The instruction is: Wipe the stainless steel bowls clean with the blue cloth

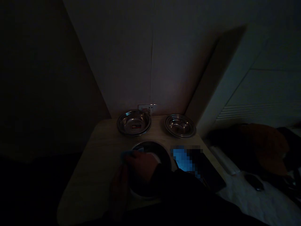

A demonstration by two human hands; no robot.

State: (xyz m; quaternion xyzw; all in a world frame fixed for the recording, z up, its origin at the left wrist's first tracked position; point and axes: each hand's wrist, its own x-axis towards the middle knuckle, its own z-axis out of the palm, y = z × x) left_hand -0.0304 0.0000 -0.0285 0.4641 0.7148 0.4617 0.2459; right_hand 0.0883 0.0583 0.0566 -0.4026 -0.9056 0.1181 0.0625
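A round, shallow metal dish [163,157] with a pale rim lies on the small wooden table in front of me. My right hand [144,164] reaches across it, fingers closed on a light blue cloth [128,153] pressed near the dish's far left edge. At the left side of the dish, my left hand [118,188] grips the rim, its fingers close to the cloth. Dim light hides much of the left hand's grip and the dish's inside.
Two stacks of steel dishes, a left stack [134,123] and a right stack [180,126], stand by the wall below a socket [147,108]. A lit, blurred screen [184,160] lies on a dark flat item [209,172]. An orange-brown cap [270,147] rests on the right.
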